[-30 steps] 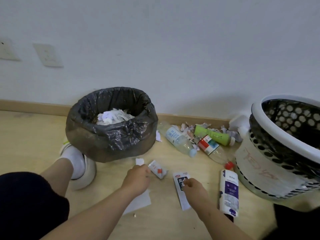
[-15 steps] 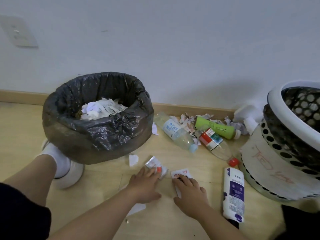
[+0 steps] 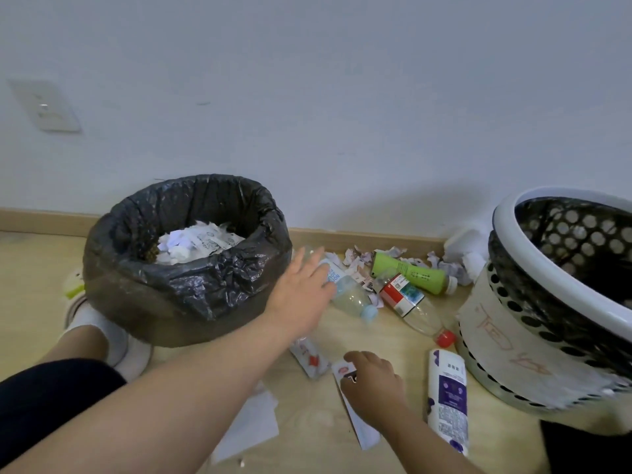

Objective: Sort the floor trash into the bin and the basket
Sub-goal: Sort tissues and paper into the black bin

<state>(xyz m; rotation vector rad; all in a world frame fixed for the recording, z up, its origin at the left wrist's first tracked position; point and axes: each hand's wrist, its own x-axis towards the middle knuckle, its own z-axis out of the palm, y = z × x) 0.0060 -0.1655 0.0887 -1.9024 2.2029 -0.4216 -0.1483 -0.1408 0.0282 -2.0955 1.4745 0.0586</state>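
My left hand (image 3: 301,292) reaches out with straight fingers and touches a clear bottle with a blue label (image 3: 349,289), which lies on the floor right of the bin. My right hand (image 3: 374,384) is lower down, its fingers curled over the top end of a long white packet (image 3: 362,432) that lies flat on the floor. The bin (image 3: 191,295) is lined with a black bag and holds crumpled paper. At the right stands a white perforated basket (image 3: 506,343) with a dark lining.
A small red-and-white sachet (image 3: 309,357) and a white paper sheet (image 3: 253,425) lie near my hands. A green bottle (image 3: 410,273), a red-labelled bottle (image 3: 410,302), a purple-and-white bottle (image 3: 448,398) and paper scraps (image 3: 448,266) lie by the basket. My socked foot (image 3: 102,326) is left of the bin.
My left hand has left the small sachet and moved up and right to the blue-labelled bottle. My right hand has stayed on the white packet.
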